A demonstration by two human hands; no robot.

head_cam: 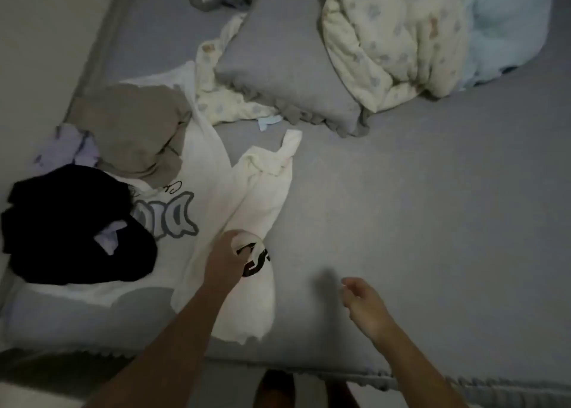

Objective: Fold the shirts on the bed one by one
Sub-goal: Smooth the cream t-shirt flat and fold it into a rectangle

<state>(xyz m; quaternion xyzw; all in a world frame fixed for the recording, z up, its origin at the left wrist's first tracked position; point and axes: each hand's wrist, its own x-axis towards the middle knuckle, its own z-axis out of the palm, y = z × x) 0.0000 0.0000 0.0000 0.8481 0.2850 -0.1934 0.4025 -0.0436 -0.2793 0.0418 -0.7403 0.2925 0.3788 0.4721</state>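
A cream shirt with black lettering (256,197) lies stretched out lengthwise on the grey bed (401,222), its collar end away from me. My left hand (225,259) grips a bunch of its fabric at the middle, by the lettering. My right hand (364,305) hovers over the bare sheet to the right of the shirt, fingers loosely apart, holding nothing. Left of it lies a white shirt with a grey printed logo (185,209), partly under a black garment (74,225) and a tan one (136,132).
A lilac garment (68,148) sits at the far left by the bed edge. A grey pillow (284,64) and a patterned cream duvet (395,39) lie at the back. The bed's near edge (340,373) runs along the bottom, with my feet below it.
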